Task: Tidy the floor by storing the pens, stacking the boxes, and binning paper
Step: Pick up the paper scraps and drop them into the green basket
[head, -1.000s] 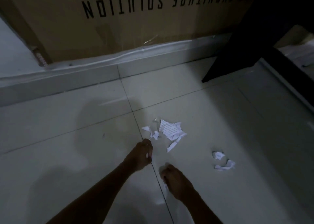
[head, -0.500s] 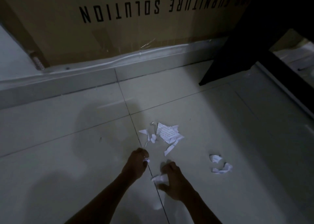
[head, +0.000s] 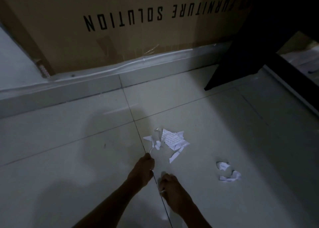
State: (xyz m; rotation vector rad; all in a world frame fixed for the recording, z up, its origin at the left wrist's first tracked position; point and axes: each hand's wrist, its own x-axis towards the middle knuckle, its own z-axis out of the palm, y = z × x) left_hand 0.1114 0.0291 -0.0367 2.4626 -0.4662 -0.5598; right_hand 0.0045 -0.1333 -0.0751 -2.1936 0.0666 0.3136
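Down on the pale tiled floor [head: 69, 158], both hands work close together in dim light, either side of a dark grout line. The left hand [head: 143, 169] has its fingers curled in, and a small white sliver [head: 152, 170] shows at its fingertips, pinched there; how much paper it hides I cannot tell. The right hand [head: 172, 188] lies just beside it, nearer the camera, knuckles up and fingers bent round a torn scrap [head: 162, 190] that peeks out at its left edge.

Just beyond the left hand's fingertips lies the main litter of torn paper. A printed piece [head: 170, 138] with lines of text sits in the middle, face up, with ragged white bits tucked round its edges. A narrow strip [head: 174, 156] lies on its near side, and two small shreds [head: 148, 138] lie on its left, right by the grout line. Well off to the right, apart from that heap, lie two crumpled pieces [head: 223, 165], one nearer than the other.

Along the far edge of the floor runs a grey ledge [head: 60, 93]. On it leans a large cardboard box [head: 69, 29], its black lettering "FURNITURE SOLUTION" upside down. Dark furniture [head: 250, 37] fills the upper right corner.
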